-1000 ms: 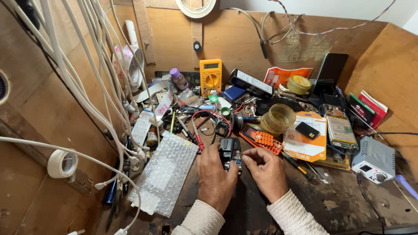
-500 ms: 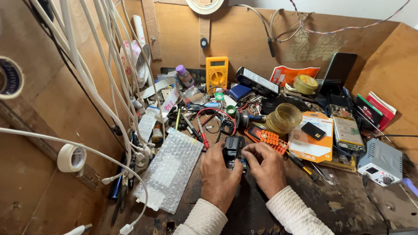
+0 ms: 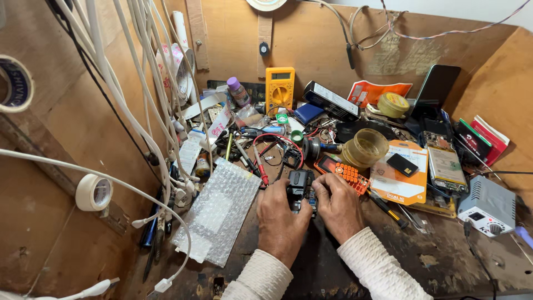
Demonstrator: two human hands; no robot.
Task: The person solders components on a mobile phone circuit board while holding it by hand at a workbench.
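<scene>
Cluttered workbench (image 3: 444, 261), bubble wrap (image 3: 219, 214)

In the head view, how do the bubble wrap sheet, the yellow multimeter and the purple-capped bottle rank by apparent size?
1. bubble wrap sheet, though it lies nearest the camera
2. yellow multimeter
3. purple-capped bottle

Your left hand (image 3: 280, 219) and right hand (image 3: 340, 205) have closed in more tightly around the small black device (image 3: 301, 188), so your fingers (image 3: 327, 183) now cover more of it than before. Your head has also tilted: the yellow multimeter (image 3: 279, 89) sits higher in view now.
</scene>
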